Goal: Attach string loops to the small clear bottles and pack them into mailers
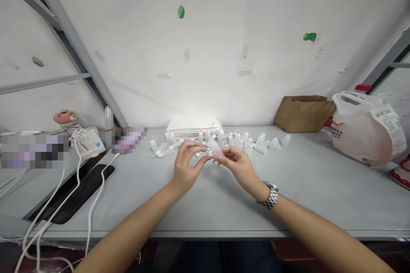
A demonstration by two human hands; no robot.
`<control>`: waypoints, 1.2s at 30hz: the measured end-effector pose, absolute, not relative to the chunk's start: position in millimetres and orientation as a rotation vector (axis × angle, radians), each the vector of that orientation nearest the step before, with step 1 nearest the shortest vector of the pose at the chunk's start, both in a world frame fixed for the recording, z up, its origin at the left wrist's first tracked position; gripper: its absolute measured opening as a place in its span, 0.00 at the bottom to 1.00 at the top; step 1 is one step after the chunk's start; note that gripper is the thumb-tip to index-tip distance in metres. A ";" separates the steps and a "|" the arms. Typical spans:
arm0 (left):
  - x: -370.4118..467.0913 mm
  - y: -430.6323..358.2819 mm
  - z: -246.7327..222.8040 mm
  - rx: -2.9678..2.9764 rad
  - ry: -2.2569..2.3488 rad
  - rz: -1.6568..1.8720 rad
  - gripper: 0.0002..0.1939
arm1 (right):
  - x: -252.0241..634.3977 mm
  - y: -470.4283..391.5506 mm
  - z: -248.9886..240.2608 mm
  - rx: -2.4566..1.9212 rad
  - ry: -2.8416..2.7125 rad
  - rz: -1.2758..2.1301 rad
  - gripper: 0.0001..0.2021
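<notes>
A small translucent plastic squeeze bottle (216, 148) is tilted between my two hands, above the grey table. My right hand (239, 165), with a metal watch on its wrist, grips the bottle's body between thumb and fingers. At the narrow end, my left hand (188, 164) pinches the small white cap (209, 152); the fingertips partly hide it. Just beyond the hands lie several more squeeze bottles (260, 146), some with thin looped cap straps. A few at the left (154, 144) stand or lean near my left fingers.
A stack of white boards or boxes (192, 124) stands against the wall. To the right are an open brown paper bag (304, 113) and a full plastic carrier bag (365, 130). White cables (77, 179), a black tray (81, 192) and a power strip (88, 143) occupy the left.
</notes>
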State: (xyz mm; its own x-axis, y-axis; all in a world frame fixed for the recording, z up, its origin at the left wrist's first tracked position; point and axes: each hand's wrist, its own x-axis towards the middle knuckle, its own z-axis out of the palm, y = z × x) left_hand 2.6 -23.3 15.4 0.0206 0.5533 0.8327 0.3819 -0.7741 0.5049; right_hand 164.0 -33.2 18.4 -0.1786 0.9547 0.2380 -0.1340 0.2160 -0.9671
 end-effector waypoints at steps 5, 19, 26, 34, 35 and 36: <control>3.8 -21.8 10.1 2.215 1.021 1.887 0.13 | 162.5 -33.4 18.6 -0.855 -1.350 1.229 0.09; 8.8 -27.1 13.0 1.900 1.076 1.754 0.07 | 160.1 -34.2 15.7 -0.865 -1.341 1.264 0.10; 12.7 -30.1 12.6 1.850 1.096 1.749 0.09 | 158.5 -35.4 17.1 -0.874 -1.328 1.275 0.10; 13.0 -28.6 13.0 1.778 1.090 1.747 0.08 | 157.0 -36.6 15.7 -0.865 -1.330 1.310 0.10; 12.7 -28.4 12.8 1.779 1.092 1.743 0.08 | 156.9 -36.6 16.0 -0.866 -1.334 1.310 0.10; 12.5 -28.1 12.6 1.779 1.095 1.738 0.08 | 156.9 -36.7 16.3 -0.869 -1.338 1.310 0.10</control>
State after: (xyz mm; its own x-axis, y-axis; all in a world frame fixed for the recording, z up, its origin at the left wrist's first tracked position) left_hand 12.5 -28.1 12.6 -0.0923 0.7672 0.6348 0.2413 -0.6013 0.7617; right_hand 156.9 -36.7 16.3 -0.2124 0.9611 0.1767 -0.1568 0.1449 -0.9769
